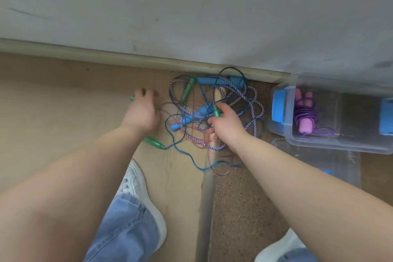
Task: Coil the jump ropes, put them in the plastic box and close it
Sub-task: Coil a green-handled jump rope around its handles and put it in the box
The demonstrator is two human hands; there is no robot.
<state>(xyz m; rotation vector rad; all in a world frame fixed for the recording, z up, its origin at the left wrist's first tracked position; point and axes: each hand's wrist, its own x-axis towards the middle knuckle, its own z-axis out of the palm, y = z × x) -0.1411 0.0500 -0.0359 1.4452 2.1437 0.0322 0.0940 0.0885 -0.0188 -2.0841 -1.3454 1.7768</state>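
Observation:
A tangle of jump ropes [214, 110] lies on the floor by the wall: a purple-white braided rope, thin blue and red cords, green and blue handles. My right hand [225, 125] is in the tangle, fingers closed on a green handle [216, 111]. My left hand [143, 110] is at the tangle's left edge, closed over another green handle whose tip [132, 98] sticks out. A third green handle [154, 142] lies below my left wrist. The clear plastic box [331, 144] with blue latches stands open at right, holding a coiled purple rope with pink handles [306, 112].
The box's clear lid [331, 166] lies flat on the floor in front of the box. A metal floor strip [205, 208] divides pale wood from brown speckled flooring. My white shoes [140, 193] stand close below. The wall and skirting run behind the ropes.

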